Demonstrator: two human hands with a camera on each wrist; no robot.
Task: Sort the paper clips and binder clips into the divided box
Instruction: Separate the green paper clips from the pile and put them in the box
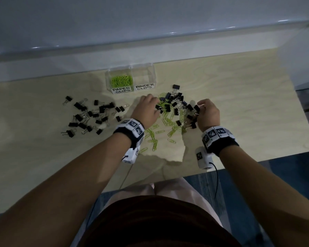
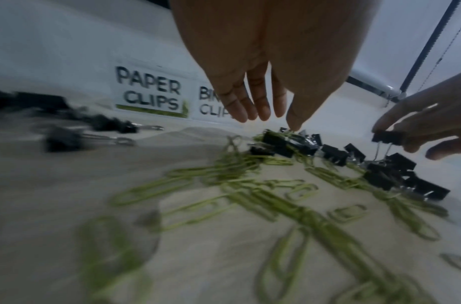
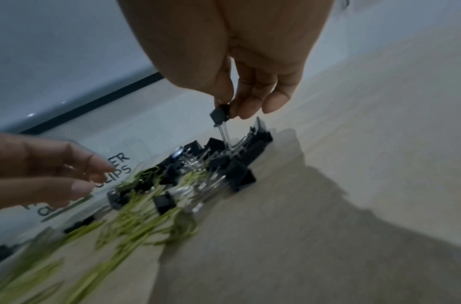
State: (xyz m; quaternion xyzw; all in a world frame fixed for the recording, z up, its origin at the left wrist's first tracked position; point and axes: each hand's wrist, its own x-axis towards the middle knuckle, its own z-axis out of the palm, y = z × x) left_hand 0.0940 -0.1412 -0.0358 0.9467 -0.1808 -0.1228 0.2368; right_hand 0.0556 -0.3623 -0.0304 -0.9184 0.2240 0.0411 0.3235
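Observation:
A clear divided box point(image 1: 153, 73) stands at the back of the table; its PAPER CLIPS side holds green paper clips point(image 1: 121, 81), and I see nothing in the BINDER CLIPS side. A mixed heap of black binder clips point(image 1: 174, 102) and green paper clips point(image 1: 168, 120) lies between my hands. My left hand point(image 1: 146, 109) hovers over the heap's left side with fingers straight point(image 2: 260, 102), holding nothing. My right hand point(image 1: 206, 111) pinches one black binder clip point(image 3: 220, 114) just above the heap, its wire handles hanging down.
A second group of black binder clips point(image 1: 89, 114) is spread on the table to the left. A wall with a pale ledge point(image 1: 150, 50) runs behind the box. The table's front edge point(image 1: 239, 163) is near my right wrist.

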